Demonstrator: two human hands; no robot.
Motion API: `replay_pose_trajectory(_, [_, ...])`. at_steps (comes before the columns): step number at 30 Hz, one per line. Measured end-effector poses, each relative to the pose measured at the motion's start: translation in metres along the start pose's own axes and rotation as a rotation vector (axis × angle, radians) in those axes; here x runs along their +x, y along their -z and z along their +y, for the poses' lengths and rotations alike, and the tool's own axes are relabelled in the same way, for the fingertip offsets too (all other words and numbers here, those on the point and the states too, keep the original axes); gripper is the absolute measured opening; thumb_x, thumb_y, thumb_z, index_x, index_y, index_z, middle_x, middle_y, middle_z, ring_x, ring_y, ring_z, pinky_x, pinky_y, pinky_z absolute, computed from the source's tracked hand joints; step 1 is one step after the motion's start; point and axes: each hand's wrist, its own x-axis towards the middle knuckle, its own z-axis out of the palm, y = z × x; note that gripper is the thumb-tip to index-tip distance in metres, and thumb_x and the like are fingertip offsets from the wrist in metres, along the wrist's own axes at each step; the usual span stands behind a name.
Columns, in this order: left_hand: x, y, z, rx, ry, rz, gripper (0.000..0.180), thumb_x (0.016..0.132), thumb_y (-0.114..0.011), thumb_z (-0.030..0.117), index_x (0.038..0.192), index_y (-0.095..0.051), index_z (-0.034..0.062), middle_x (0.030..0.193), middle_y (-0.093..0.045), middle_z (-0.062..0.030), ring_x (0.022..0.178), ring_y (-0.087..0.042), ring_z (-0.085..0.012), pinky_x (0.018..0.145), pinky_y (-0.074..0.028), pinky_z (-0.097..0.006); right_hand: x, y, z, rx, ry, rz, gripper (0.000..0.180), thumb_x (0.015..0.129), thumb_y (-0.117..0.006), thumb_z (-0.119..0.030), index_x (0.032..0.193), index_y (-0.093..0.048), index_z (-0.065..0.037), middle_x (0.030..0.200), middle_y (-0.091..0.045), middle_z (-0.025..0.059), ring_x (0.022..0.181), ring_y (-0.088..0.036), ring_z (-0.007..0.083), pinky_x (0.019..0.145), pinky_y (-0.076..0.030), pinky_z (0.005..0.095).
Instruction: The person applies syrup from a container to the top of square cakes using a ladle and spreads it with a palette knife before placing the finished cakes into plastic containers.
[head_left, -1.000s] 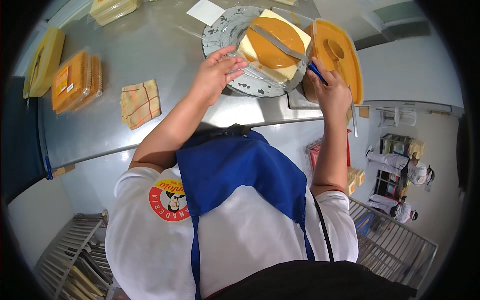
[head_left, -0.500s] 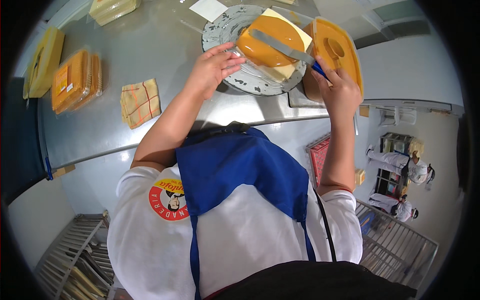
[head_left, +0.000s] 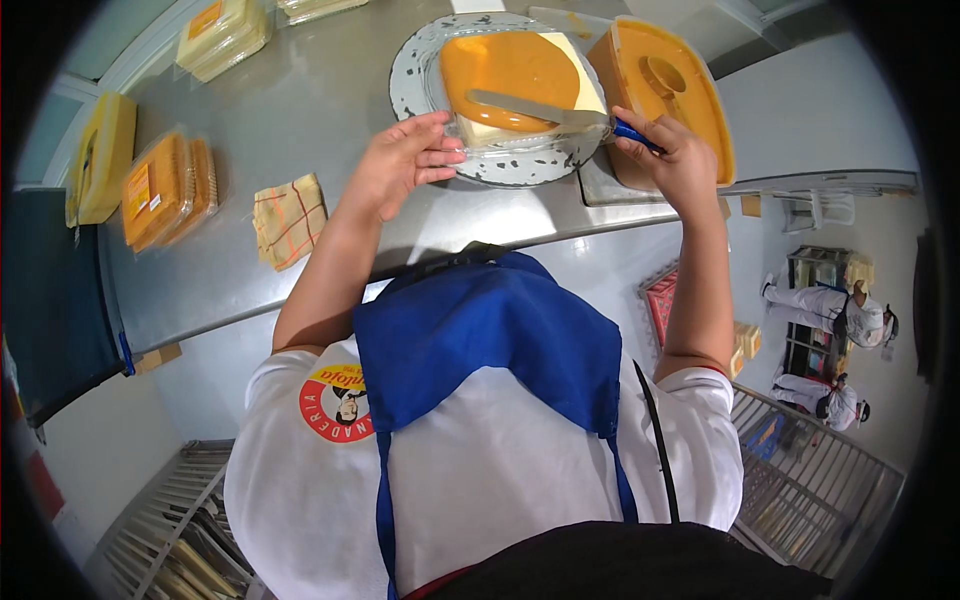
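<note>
Blue-handled, a spatula (head_left: 560, 114) sits in the right hand (head_left: 682, 162), grip wrapped round it so the blade (head_left: 518, 104) slants low over orange topping (head_left: 512, 70). The left hand (head_left: 400, 165), its grip loosely parted and apparently empty, is near the pale cake (head_left: 592, 92) resting on a speckled plate (head_left: 410, 78); rightward stands a tub (head_left: 632, 173), perhaps for easy reach.

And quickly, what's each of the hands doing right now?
Left hand: open, fingers loosely spread by the edge of the clear plastic tray; contact can't be told.
Right hand: closed, holding the spatula by its blue handle.
</note>
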Motion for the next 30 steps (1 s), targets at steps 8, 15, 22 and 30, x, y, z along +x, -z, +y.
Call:
replay_pose_trajectory(8, [0.003,0.011,-0.002,-0.099,-0.136,0.063,0.038,0.093,-0.046,0.017,0.125,-0.043,-0.0025,0.099,-0.06,-0.0102,0.092,-0.06,-0.0176,0.078,-0.052,-0.03,0.002,-0.007,-0.012,0.094,0.046,0.117,0.03,0.069,-0.071,-0.037,0.098,-0.07,-0.031,0.059,-0.049,-0.0023,0.053,-0.051,0.0158,0.046,-0.04,0.0302])
replay_pose_trajectory(15, [0.013,0.028,-0.008,-0.213,-0.213,0.075,0.038,0.093,-0.044,0.016,0.125,-0.043,-0.0047,0.1,-0.059,-0.0106,0.095,-0.059,-0.0187,0.084,-0.05,-0.031,0.006,-0.015,-0.022,-0.074,0.105,0.216,0.03,0.07,-0.071,-0.035,0.1,-0.069,-0.032,0.062,-0.05,-0.0011,0.054,-0.051,0.016,0.05,-0.041,0.0298])
replay_pose_trajectory(22, [0.052,0.042,0.018,-0.309,-0.355,0.137,0.039,0.093,-0.041,0.019,0.125,-0.042,-0.0051,0.104,-0.057,-0.0155,0.097,-0.058,-0.0241,0.087,-0.049,-0.034,0.038,-0.002,0.023,-0.124,0.014,0.024,0.034,0.078,-0.06,-0.047,0.109,-0.064,-0.035,0.07,-0.056,0.003,0.071,-0.058,0.0209,0.061,-0.044,0.0322])
replay_pose_trajectory(30, [0.008,0.008,0.002,-0.076,-0.143,0.093,0.038,0.094,-0.042,0.022,0.124,-0.041,-0.0015,0.104,-0.058,-0.0168,0.095,-0.059,-0.0245,0.083,-0.05,-0.034,0.018,-0.003,0.019,0.13,-0.088,-0.149,0.031,0.077,-0.063,-0.044,0.106,-0.066,-0.033,0.085,-0.064,0.0023,0.075,-0.059,0.0197,0.066,-0.046,0.0306])
